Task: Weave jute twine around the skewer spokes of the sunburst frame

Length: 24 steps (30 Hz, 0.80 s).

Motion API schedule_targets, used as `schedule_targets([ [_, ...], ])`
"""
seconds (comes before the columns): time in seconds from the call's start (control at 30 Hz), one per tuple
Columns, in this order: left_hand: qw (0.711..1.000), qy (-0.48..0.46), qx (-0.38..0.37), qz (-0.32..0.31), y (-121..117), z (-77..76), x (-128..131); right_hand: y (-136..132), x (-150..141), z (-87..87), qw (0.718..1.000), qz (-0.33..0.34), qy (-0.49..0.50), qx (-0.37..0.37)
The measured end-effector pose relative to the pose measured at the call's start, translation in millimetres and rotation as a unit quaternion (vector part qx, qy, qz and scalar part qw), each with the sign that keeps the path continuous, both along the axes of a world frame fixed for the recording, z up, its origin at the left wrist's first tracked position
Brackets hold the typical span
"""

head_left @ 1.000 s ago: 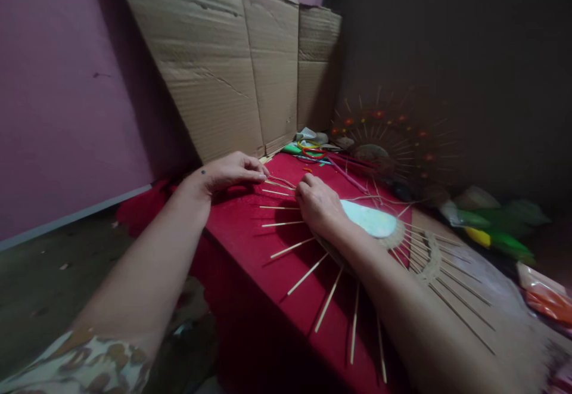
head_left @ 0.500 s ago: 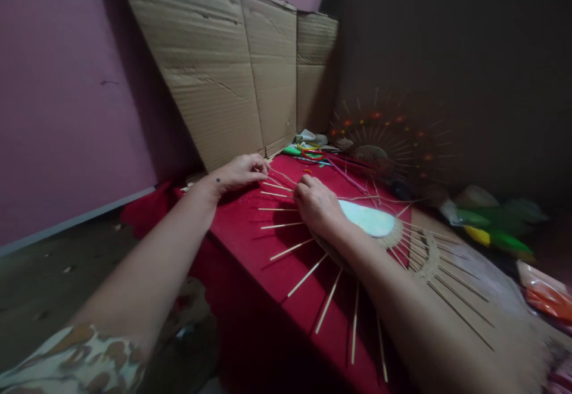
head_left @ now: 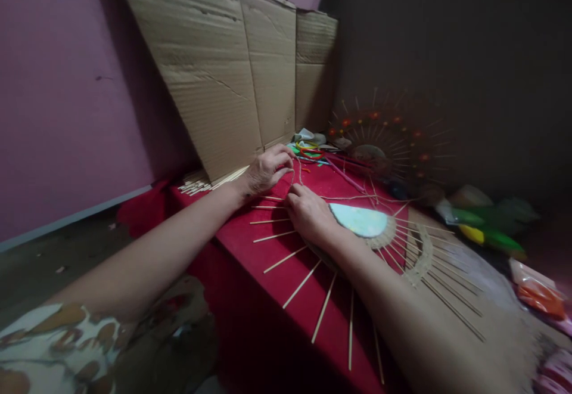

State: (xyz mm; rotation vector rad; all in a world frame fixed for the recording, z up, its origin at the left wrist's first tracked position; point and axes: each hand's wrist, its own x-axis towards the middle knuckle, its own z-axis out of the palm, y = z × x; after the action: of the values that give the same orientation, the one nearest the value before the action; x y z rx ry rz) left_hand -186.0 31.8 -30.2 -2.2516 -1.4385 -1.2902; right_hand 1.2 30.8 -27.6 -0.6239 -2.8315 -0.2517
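A half-round craft piece of thin wooden sticks [head_left: 298, 287] fans out over the red cloth [head_left: 250, 263]. Its flat centre is a pale mint half-disc [head_left: 360, 220] edged with twine, and a woven twine band [head_left: 422, 257] crosses the sticks on the right. My right hand [head_left: 308, 212] is closed over the sticks at the piece's left side; its fingertips are partly hidden. Just beyond it, my left hand [head_left: 272, 170] pinches a strand of twine [head_left: 300, 170], which loops between the two hands. More twine trails across the cloth behind the half-disc.
A tall cardboard sheet [head_left: 201, 60] stands behind the hands, with a bundle of loose sticks [head_left: 196, 184] at its foot. Scissors with red handles [head_left: 313, 154] lie at the back. A finished-looking stick fan with orange flowers [head_left: 375, 117] leans on the dark wall. Plastic packets [head_left: 540, 298] lie right.
My left hand has moved right and slightly up, drawing the twine into a taller loop and uncovering the stick bundle. The fan has shifted slightly left in view with my right hand.
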Motion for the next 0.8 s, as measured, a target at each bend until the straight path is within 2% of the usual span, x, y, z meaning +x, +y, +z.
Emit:
schedule_targets([
  [0.1, 1.000, 0.004, 0.004, 0.001, -6.3, 3.4, -2.8, 0.4, 0.1, -0.2, 1.000, -0.004, 0.002, -0.007],
  [0.23, 0.999, 0.032, -0.021, -0.005, -26.2, 9.8, -16.5, 0.4, 0.9, 0.7, 1.000, -0.016, 0.002, -0.025],
  [0.33, 0.997, 0.029, -0.071, -0.028, -45.4, 10.7, -28.5, 1.2, 1.7, 0.9, 1.000, -0.008, 0.002, -0.023],
  [0.5, 0.985, 0.013, -0.170, -0.028, -68.6, 0.8, -45.1, 4.9, 3.2, 0.6, 1.000, -0.002, 0.011, -0.017],
  [0.7, 0.984, 0.049, -0.168, -0.042, -73.5, -5.1, -52.7, 5.7, 3.2, 0.8, 1.000, -0.006, 0.004, -0.018],
  [0.8, 0.980, 0.107, -0.161, -0.044, -71.6, -5.5, -51.9, 4.0, 3.0, 2.8, 1.000, -0.013, 0.002, -0.019],
])
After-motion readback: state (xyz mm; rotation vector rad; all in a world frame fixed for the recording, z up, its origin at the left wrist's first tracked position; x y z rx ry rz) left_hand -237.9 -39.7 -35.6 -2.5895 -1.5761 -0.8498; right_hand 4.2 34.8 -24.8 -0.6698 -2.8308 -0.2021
